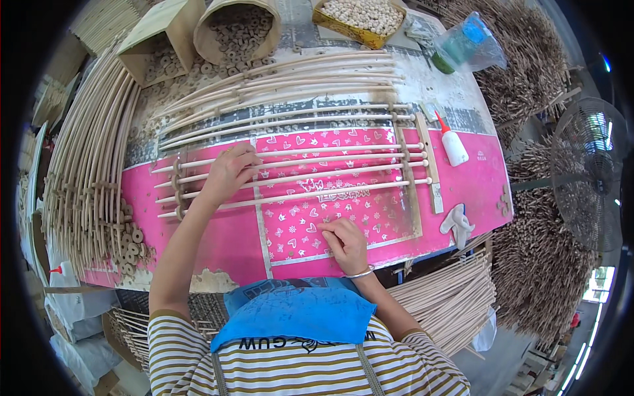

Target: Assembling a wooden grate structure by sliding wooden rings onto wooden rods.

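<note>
Several thin wooden rods (330, 177) lie side by side across a pink patterned mat (310, 228). Each has a pointed left end, a small round bead (422, 155) at its right end, and brown rings (177, 188) near the left. My left hand (231, 170) reaches over the rods, its fingers bent and closed around the upper ones; the fingertips are partly hidden. Closer to me, my right hand (345, 245) hovers at the mat's near side, fingers curled and thumb against them. Whatever may be in that pinch is hidden.
A wooden stop bar (429, 165) stands at the bead ends, beside a red-tipped white glue bottle (452, 142) and a white cloth (457, 226). A wooden bucket (224, 30) of rings and a yellow tray (353, 34) of beads sit behind. Rod bundles (89, 171) flank the table; a fan (590, 175) is at right.
</note>
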A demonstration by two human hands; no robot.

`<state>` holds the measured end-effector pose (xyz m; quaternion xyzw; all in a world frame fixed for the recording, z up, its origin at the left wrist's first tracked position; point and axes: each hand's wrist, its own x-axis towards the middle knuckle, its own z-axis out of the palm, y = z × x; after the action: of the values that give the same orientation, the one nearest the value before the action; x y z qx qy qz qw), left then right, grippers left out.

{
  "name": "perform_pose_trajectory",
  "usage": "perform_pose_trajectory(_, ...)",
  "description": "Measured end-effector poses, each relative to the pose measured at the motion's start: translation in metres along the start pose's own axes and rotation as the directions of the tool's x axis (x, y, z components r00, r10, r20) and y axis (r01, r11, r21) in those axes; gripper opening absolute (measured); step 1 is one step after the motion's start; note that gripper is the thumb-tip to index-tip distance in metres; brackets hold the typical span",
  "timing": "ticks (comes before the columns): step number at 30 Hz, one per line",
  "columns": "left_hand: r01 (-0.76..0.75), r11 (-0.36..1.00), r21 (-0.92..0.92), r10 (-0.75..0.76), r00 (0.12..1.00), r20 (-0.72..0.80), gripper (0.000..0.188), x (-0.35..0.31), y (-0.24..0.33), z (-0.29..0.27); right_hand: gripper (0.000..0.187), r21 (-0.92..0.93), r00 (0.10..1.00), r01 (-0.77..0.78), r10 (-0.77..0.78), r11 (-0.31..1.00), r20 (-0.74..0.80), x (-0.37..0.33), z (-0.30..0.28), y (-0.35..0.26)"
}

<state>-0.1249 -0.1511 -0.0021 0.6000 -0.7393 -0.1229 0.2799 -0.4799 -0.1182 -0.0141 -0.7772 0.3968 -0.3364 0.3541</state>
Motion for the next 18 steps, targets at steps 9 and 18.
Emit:
perform_pose_trajectory(9, 0.224, 0.967, 0.125, -0.175, 0.933, -0.315, 0.012, -0.083, 0.061, -0.123, 0.012, 0.054, 0.994, 0.080, -0.084, 0.995, 0.073, 0.013, 0.013, -0.005)
perform_pose_trajectory(18, 0.801, 0.589, 0.105, -0.389, 0.395, -0.832, 0.014, -0.387, 0.188, -0.173, 0.018, 0.233, 0.911, 0.153, -0.229, 0.960, 0.343, 0.038, 0.040, -0.010)
